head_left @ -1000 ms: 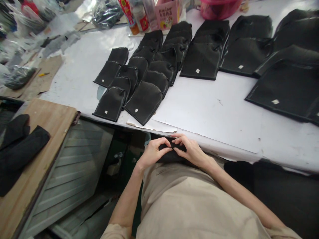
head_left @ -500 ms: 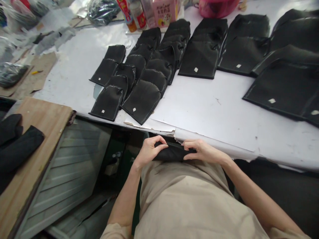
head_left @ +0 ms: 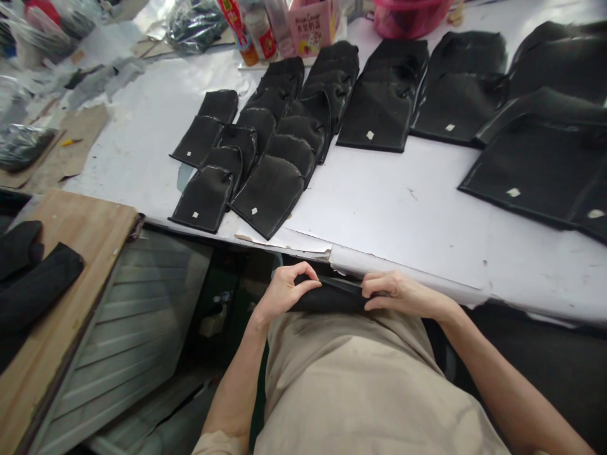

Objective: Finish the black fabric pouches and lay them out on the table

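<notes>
Fabric (head_left: 339, 297), black, between our two hands' fingers (head_left: 317, 282) (both pinching its edge), beside the white-covered worktop (head_left: 379, 208).

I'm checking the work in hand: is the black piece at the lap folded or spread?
Cannot tell: only a narrow band of the black piece shows between the left hand and the right hand.

Pink basin (head_left: 410, 20), printed box (head_left: 311, 30)
</notes>
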The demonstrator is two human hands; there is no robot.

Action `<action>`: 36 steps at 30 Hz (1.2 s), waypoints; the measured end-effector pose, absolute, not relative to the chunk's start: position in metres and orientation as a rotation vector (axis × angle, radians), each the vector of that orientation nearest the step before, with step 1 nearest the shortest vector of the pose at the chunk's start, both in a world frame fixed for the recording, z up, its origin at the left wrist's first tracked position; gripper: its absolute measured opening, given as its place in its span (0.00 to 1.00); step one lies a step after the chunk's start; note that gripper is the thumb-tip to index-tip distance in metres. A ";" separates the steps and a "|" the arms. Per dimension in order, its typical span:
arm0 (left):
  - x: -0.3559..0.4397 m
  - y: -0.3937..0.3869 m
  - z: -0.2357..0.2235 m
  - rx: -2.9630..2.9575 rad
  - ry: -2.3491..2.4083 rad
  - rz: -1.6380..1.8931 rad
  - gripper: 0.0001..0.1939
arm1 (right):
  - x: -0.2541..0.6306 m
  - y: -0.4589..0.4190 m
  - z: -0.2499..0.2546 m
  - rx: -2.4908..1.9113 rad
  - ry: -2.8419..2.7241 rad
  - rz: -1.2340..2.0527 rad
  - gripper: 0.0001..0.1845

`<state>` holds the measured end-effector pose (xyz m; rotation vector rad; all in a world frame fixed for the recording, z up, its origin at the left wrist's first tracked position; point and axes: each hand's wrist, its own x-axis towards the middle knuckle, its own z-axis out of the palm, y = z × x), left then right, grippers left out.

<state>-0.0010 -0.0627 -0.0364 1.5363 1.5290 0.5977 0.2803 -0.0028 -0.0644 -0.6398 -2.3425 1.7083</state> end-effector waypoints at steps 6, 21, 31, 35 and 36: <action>0.004 -0.057 -0.040 1.538 1.501 0.543 0.06 | 0.271 -0.007 -0.060 -0.782 -2.584 1.396 0.13; 0.006 -0.064 -0.031 1.574 1.001 0.632 0.06 | 0.249 -0.021 -0.070 -1.503 -2.453 1.363 0.26; -0.011 -0.064 -0.041 1.434 1.387 0.642 0.06 | 0.283 -0.009 -0.071 -0.594 -2.067 2.088 0.19; -0.010 -0.063 -0.047 1.413 1.369 0.570 0.06 | 0.289 -0.006 -0.068 -0.516 -2.218 2.061 0.17; -0.009 -0.063 -0.049 1.399 1.362 0.568 0.06 | 0.290 -0.006 -0.069 -0.515 -2.231 2.068 0.18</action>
